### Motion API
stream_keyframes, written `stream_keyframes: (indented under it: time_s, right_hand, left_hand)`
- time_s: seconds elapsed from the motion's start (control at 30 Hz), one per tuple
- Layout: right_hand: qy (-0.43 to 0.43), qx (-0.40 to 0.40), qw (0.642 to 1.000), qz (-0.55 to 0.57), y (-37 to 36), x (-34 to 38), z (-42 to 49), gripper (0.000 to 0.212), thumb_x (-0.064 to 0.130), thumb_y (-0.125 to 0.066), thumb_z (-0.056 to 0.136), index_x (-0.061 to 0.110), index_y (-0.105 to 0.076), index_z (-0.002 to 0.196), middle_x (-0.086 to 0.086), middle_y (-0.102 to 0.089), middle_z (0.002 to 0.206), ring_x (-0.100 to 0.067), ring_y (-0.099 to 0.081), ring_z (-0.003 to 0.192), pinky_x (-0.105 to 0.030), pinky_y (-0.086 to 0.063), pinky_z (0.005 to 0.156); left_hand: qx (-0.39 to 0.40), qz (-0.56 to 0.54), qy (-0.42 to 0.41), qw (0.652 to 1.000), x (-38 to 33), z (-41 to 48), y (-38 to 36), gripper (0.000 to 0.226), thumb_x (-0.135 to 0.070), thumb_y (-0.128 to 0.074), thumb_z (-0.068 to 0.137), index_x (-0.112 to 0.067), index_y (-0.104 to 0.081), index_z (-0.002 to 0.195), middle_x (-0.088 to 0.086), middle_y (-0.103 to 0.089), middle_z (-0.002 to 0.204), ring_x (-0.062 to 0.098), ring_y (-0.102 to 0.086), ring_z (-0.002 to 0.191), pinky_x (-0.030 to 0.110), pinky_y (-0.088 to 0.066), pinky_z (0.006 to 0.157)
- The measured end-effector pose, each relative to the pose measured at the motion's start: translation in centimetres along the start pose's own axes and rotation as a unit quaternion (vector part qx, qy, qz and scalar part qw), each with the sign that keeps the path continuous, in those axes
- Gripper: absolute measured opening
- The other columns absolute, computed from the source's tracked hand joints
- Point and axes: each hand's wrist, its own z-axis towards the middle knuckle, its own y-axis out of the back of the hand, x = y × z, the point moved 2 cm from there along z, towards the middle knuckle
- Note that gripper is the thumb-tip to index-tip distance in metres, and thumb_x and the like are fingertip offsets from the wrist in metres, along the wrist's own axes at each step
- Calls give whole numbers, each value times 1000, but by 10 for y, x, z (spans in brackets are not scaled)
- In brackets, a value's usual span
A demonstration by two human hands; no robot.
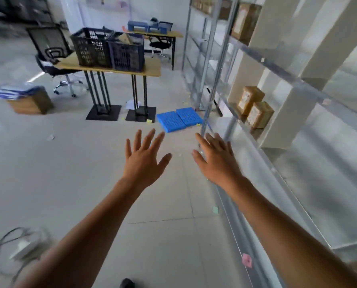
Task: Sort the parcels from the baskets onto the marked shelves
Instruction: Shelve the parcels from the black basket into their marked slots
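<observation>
Where the wooden table [152, 69] stands across the room, two dark plastic baskets [108, 49] sit side by side on its top, touching each other. The left one shows pale shapes through its lattice wall, too blurred to name; the right one holds at least one brown parcel [125, 38] poking above its rim. On the metal shelving [275, 67] along the right, two brown parcels with white labels [255, 107] lie on a middle shelf, one just in front of the other, leaning against a white divider. Another brown parcel [245, 21] sits on the shelf above, with more farther along the top row.

Both arms stretch forward, bare, palms down. The left hand [145, 156] has its fingers spread wide and holds nothing. The right hand [216, 157] is likewise spread and empty, its fingers lying in front of the shelving's front upright [212, 84], near the shelf edge; whether it touches the metal cannot be told.

Between the hands and the table the grey tiled floor [69, 163] lies broad and mostly open. Two blue perforated panels [178, 119] lie flat on it by the foot of the shelving, just right of the table's black base plates [121, 114]. A cardboard box [31, 101] topped with blue sheets stands well to the left, an office chair [57, 59] behind it. Loose cables [13, 244] curl at the lower left corner.
</observation>
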Motion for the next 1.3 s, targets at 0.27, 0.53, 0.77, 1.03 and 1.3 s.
stream_keyframes:
  time_s: [0.27,0.53,0.77,1.03,1.3]
  right_hand:
    - [50,99,994,15,-119,116,87,65,56,-37,106,35,-22,165,-5,-22,172,-29,-8,161,-56,-5,129]
    - [105,152,982,37,-183,183,157,68,59,-35,104,32,-23,164,-8,-23,172,-29,-7,161,-55,-5,129]
    - [151,158,974,63,-232,219,278,68,61,-32,105,32,-21,165,-8,-22,172,-28,-5,161,-54,-2,129]
    - [189,159,965,85,-262,253,456,69,63,-26,104,31,-20,165,-10,-23,171,-31,-6,161,-56,-5,129]
    - [232,177,955,64,-282,294,591,69,61,-27,105,30,-17,166,-9,-21,172,-31,-5,161,-56,-5,128]
  left_hand:
    - [22,23,127,991,183,6,9,72,-65,-38,100,-36,-16,163,-6,-12,172,30,7,158,59,11,123]
    - [34,11,208,977,279,24,1,72,-65,-36,99,-36,-17,162,-5,-11,172,29,7,158,58,10,124]
    - [35,43,231,971,343,102,-12,70,-67,-34,100,-38,-17,161,-6,-8,172,28,11,158,58,10,124]
    - [46,86,261,960,410,244,-12,71,-67,-31,100,-35,-16,162,-7,-8,172,26,11,158,55,10,125]
    - [27,92,284,954,485,350,-9,71,-69,-28,98,-36,-19,161,-7,-9,172,27,11,158,55,10,125]
